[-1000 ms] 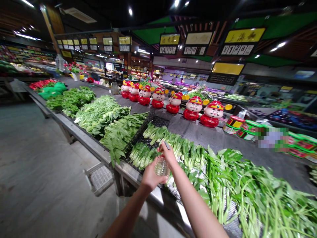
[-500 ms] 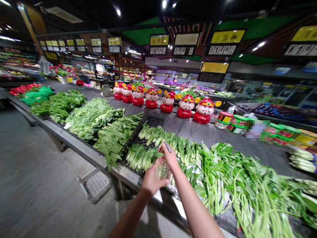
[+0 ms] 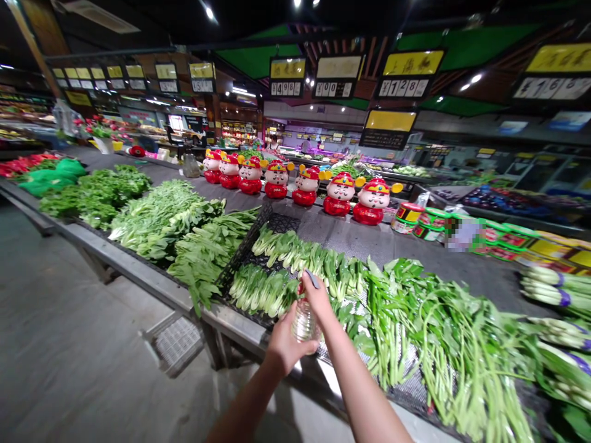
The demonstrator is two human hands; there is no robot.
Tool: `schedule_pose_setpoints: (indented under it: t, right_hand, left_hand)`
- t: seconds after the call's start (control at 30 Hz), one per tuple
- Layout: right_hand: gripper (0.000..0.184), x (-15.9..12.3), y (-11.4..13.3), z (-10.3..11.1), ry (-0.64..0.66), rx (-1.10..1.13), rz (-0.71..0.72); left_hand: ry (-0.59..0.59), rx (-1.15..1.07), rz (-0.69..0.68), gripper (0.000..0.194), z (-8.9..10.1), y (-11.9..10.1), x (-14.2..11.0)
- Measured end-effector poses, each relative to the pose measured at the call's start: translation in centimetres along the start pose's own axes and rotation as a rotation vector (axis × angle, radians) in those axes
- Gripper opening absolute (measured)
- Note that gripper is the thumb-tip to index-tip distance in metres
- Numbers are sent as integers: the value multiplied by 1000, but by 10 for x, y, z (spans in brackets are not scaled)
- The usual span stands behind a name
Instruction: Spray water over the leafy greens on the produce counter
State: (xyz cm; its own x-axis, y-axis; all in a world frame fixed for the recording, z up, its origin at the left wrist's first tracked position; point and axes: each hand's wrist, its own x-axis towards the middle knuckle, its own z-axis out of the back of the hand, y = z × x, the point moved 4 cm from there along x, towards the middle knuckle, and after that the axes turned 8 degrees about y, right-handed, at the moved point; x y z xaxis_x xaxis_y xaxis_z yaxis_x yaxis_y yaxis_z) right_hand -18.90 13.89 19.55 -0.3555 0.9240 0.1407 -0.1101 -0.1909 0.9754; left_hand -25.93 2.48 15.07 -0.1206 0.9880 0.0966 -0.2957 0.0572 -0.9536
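Note:
A small clear plastic bottle (image 3: 305, 320) is gripped from below by my left hand (image 3: 284, 344), fingers wrapped round its body. My right hand (image 3: 316, 295) closes over the bottle's top, with a dark cap or nozzle showing between its fingers. Both hands hover over the front edge of a metal produce stand (image 3: 231, 323), just in front of a pile of bok choy (image 3: 277, 286) lying on a black crate.
Leafy greens (image 3: 161, 218) run along the stand to the left, long-stemmed greens (image 3: 452, 344) to the right. A row of red figurines (image 3: 307, 187) and round tins (image 3: 409, 215) stands behind. A metal step (image 3: 178, 341) sits on the floor below. Price signs hang overhead.
The view has swung to the right, so the stand slid left in the picture. Both hands keep the same hold on the bottle and stay over the bok choy.

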Motion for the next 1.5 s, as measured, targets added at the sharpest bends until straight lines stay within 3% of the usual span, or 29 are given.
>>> schedule_pose_setpoints:
  t: [0.17, 0.47, 0.7, 0.87, 1.13, 1.33, 1.5]
  right_hand:
    - [42, -8, -6, 16, -5, -41, 23]
    - [42, -30, 7, 55, -33, -47, 34]
    - [41, -37, 11, 74, -12, -112, 57]
    - [42, -40, 4, 78, 16, -98, 34]
    - [40, -48, -24, 79, 46, 29, -48]
    - [42, -47, -19, 78, 69, -21, 6]
    - [42, -41, -20, 62, 138, -26, 8]
  left_hand:
    - [3, 15, 30, 94, -12, -4, -5]
    - [19, 15, -21, 98, -46, -20, -9]
    - [-12, 25, 6, 94, -67, -29, -15]
    - [-38, 59, 1, 91, -74, -35, -19]
    - [-33, 82, -27, 94, -88, -20, -27]
    - [-66, 159, -50, 91, -84, -29, -29]
    - [-108, 191, -1, 87, -78, -34, -36]
